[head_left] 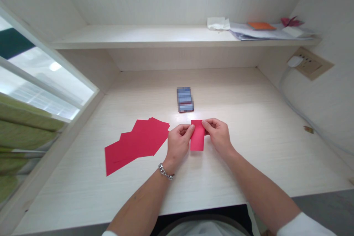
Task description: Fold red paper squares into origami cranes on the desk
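Observation:
Between my two hands is a small upright rectangle of red paper (197, 138), narrower than the sheets beside it. My left hand (179, 140) pinches its left edge, thumb on top. At the upper right corner, the thumb and fingers of my right hand (218, 132) grip the same paper. Several larger red paper sheets (138, 140) lie fanned out and overlapping on the table, just left of my left hand. Beyond my hands rests a phone (185, 99), its screen blurred out.
The pale wooden desk (249, 169) has a shelf (138, 37) along its back, holding papers (249, 32), an orange pad (261, 25) and a folded pink paper shape (292, 21). A cable (293, 107) runs from the right wall socket (313, 64). A green curtain (24, 129) hangs at left.

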`<state>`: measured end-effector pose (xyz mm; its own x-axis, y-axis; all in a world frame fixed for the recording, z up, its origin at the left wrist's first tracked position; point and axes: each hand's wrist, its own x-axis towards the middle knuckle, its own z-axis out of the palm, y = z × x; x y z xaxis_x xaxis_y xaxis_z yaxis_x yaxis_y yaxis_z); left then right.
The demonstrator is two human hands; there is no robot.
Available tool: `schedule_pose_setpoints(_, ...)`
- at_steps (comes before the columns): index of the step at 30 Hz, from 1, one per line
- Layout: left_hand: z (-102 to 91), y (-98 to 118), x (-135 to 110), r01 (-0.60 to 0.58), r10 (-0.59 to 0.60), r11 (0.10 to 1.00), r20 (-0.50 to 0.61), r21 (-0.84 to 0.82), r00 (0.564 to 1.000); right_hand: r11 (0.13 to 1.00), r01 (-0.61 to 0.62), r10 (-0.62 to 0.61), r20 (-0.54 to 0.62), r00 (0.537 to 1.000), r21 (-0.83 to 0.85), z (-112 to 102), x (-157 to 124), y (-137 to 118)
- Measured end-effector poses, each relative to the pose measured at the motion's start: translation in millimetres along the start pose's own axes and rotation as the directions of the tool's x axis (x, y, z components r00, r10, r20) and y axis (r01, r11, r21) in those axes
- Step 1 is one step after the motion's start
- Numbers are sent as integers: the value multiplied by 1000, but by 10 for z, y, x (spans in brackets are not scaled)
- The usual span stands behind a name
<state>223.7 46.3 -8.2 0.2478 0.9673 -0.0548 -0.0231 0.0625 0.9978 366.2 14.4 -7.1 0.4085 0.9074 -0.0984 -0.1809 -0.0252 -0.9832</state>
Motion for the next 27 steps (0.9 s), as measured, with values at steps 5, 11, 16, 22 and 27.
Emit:
schedule_pose_setpoints(5,-1,-6,7,-41,41,999,-59,10,997,998,-62,62,101,993,-10,2,19,36)
schedule_pose_setpoints(11,6,-11,16,-57,58,998,-78,15,995,998,-6,10,70,998,-64,15,9,40)
schedule_pose_setpoints(16,-36,-55,52,-56,58,998,-102,23,993,993,-94,105,160,982,-75,29,2,35)
schedule_pose_setpoints(22,-60,-91,78,-29,28,1000,-108,-5,994,993,-97,107,174,979,-60,15,6,80)
schedule_pose_setpoints(27,-54,-50,81,36,-46,989,-65,-145,997,991,-76,96,187,978,-111,-7,15,107)
